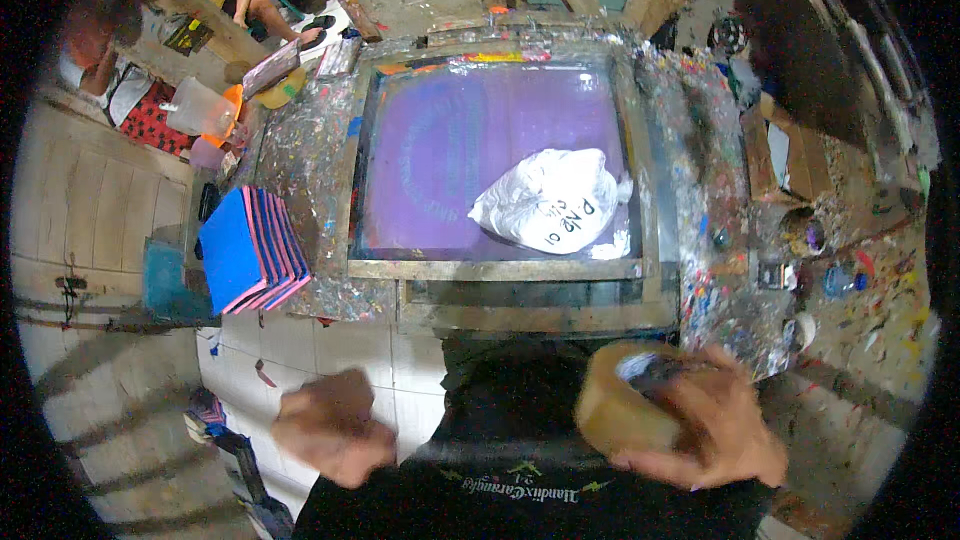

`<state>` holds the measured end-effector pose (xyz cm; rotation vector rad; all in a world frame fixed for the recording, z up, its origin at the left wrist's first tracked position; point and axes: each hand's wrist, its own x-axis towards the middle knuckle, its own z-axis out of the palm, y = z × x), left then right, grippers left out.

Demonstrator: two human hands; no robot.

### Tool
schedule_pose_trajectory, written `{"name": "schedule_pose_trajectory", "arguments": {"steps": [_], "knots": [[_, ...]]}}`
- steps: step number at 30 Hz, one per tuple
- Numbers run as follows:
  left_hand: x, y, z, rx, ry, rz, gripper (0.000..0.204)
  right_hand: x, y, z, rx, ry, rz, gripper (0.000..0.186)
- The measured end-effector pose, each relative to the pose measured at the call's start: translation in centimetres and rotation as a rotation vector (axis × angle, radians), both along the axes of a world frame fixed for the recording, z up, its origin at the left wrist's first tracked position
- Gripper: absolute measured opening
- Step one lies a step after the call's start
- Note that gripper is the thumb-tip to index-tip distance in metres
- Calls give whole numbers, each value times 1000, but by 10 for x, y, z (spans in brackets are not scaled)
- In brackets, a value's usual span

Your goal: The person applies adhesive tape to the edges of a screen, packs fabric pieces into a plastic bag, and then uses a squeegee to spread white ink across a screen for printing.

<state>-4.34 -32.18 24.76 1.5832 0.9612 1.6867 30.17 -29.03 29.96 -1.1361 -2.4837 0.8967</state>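
My right hand point(725, 425) grips a wide roll of brown tape point(610, 405) at the lower right, in front of my dark shirt. My left hand point(335, 430), blurred by motion, is low on the left; its fingers look curled but are smeared. Ahead lies a wooden screen frame point(490, 270) with purple mesh point(420, 150), bearing a faint ring-shaped pattern. A crumpled white bag point(545, 200) with dark marker writing rests on the mesh's right part. Left of the frame sits a stack of blue and pink sheets point(250, 245).
The paint-spattered bench point(710, 180) holds small containers and a plastic bottle point(845, 280) at the right, plus a wooden box point(785, 155). Cups and an orange container point(235, 110) crowd the back left. Two other people point(260, 15) are partly visible beyond, one at the far left.
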Motion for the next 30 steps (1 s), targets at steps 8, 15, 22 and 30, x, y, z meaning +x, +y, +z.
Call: {"name": "schedule_pose_trajectory", "arguments": {"steps": [8, 15, 22, 30], "knots": [[42, 23, 22, 374, -437, -79, 27, -13, -53, 66, 613, -266, -46, 43], [32, 22, 21, 340, -461, -187, 28, 3, -34, -23, 603, -355, -466, 40], [20, 27, 7, 170, -355, -254, 21, 125, -63, -261, 758, -605, -974, 34], [42, 32, 1, 125, -369, -146, 23, -30, 61, -201, 473, 83, -426, 38]]}}
